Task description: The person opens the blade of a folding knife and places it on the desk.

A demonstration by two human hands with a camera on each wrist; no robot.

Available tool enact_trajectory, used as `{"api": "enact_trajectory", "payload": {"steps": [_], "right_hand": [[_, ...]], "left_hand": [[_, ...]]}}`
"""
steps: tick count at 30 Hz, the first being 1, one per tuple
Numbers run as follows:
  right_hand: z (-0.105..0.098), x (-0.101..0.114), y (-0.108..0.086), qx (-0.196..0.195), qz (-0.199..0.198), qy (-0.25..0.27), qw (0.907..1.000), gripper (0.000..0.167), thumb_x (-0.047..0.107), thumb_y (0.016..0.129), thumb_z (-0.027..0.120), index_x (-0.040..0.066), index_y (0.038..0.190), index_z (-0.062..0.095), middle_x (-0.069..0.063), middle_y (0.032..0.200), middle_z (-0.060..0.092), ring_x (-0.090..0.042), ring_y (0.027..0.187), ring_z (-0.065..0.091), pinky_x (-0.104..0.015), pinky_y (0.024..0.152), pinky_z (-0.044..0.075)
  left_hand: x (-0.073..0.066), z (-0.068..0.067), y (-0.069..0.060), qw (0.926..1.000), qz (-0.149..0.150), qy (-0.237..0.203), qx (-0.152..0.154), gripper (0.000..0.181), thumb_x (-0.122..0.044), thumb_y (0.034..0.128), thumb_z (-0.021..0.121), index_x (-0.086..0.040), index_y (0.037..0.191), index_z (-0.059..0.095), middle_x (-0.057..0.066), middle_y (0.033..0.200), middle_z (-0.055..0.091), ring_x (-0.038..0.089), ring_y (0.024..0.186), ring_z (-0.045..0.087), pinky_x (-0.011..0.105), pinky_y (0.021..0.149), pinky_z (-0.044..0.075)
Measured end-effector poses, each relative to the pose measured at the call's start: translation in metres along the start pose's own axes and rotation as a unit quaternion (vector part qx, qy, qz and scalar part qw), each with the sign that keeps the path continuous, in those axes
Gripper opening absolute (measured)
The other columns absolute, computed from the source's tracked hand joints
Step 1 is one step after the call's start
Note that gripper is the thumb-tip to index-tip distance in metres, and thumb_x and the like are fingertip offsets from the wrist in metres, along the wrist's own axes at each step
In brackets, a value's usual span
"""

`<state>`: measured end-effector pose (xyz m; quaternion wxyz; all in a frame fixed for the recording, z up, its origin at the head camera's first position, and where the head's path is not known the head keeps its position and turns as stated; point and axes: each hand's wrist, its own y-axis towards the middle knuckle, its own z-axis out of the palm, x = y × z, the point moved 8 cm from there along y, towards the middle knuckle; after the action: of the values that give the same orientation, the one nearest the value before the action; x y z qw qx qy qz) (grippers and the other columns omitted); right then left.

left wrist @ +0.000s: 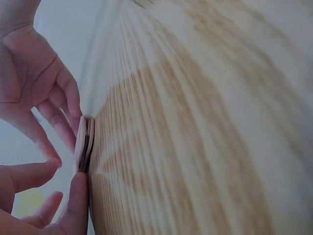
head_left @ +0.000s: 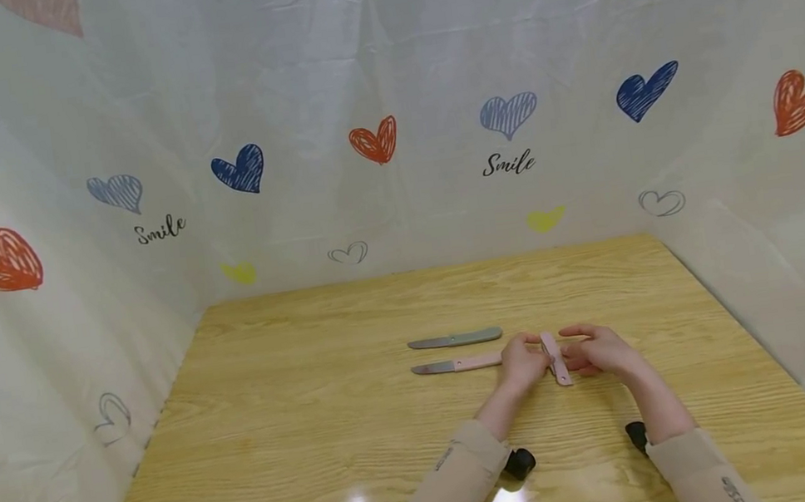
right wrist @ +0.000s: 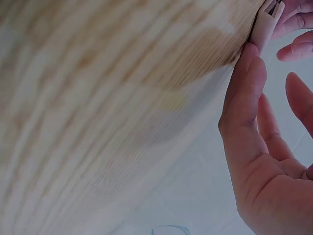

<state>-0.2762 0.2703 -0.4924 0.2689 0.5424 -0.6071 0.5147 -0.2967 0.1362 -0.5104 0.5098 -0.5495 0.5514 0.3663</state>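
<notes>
A folded pink pocket knife (head_left: 556, 359) lies on the wooden table between the two hands. In the left wrist view its end shows a slot with the dark blade tucked inside the handle (left wrist: 84, 142). My left hand (head_left: 524, 362) is at its left side, a fingertip touching it, the other fingers loosely spread. From the right, my right hand (head_left: 601, 350) reaches in; its extended fingers touch the handle's end in the right wrist view. Left of the hands lies an unfolded pink knife (head_left: 454, 365), its handle end partly behind my left hand. Beyond it is an unfolded grey-green knife (head_left: 454, 338).
The wooden table (head_left: 282, 433) meets a white sheet (head_left: 307, 212) printed with hearts at the back and sides. Black wrist devices (head_left: 521, 463) sit near both beige sleeves (head_left: 449, 480), low over the table.
</notes>
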Motion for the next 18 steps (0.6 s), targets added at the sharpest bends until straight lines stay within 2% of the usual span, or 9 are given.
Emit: {"api": "enact_trajectory", "payload": {"steps": [7, 12, 16, 18], "right_hand": [[0.0020, -0.0037, 0.0022, 0.007, 0.020, 0.020, 0.9996, 0.054, 0.006, 0.099, 0.052, -0.017, 0.141, 0.029, -0.009, 0.094, 0.070, -0.015, 0.075, 0.068, -0.029, 0.063, 0.058], [0.0031, -0.0038, 0.0028, 0.006, 0.025, 0.020, 0.9995, 0.055, 0.005, 0.098, 0.053, -0.017, 0.141, 0.028, -0.007, 0.090, 0.071, -0.014, 0.073, 0.069, -0.028, 0.061, 0.058], [0.0029, -0.0037, 0.0034, 0.004, 0.027, 0.012, 0.9995, 0.055, 0.006, 0.099, 0.053, -0.017, 0.142, 0.028, -0.009, 0.090, 0.072, -0.014, 0.074, 0.069, -0.027, 0.060, 0.057], [0.0024, -0.0036, 0.0033, 0.002, 0.029, 0.010, 0.9995, 0.055, 0.006, 0.099, 0.053, -0.016, 0.142, 0.028, -0.009, 0.091, 0.072, -0.015, 0.075, 0.069, -0.027, 0.060, 0.057]], "left_hand": [[-0.0021, 0.0005, -0.0011, 0.9998, 0.007, 0.018, -0.008, 0.031, 0.013, 0.0729, 0.071, 0.002, 0.102, 0.066, 0.007, 0.077, 0.071, 0.009, 0.068, 0.063, 0.018, 0.058, 0.050], [0.0002, 0.0017, 0.0005, 0.9998, 0.005, 0.020, -0.008, 0.031, 0.012, 0.0736, 0.072, 0.002, 0.102, 0.066, 0.006, 0.078, 0.069, 0.010, 0.069, 0.062, 0.019, 0.059, 0.051], [0.0036, 0.0036, 0.0029, 0.9998, 0.000, 0.015, -0.010, 0.031, 0.014, 0.0738, 0.071, 0.000, 0.101, 0.067, 0.004, 0.075, 0.067, 0.010, 0.067, 0.062, 0.020, 0.059, 0.053], [0.0058, 0.0055, 0.0044, 0.9998, -0.009, -0.014, -0.007, 0.033, 0.018, 0.0736, 0.070, 0.001, 0.101, 0.067, 0.005, 0.074, 0.066, 0.012, 0.066, 0.064, 0.022, 0.059, 0.056]]}}
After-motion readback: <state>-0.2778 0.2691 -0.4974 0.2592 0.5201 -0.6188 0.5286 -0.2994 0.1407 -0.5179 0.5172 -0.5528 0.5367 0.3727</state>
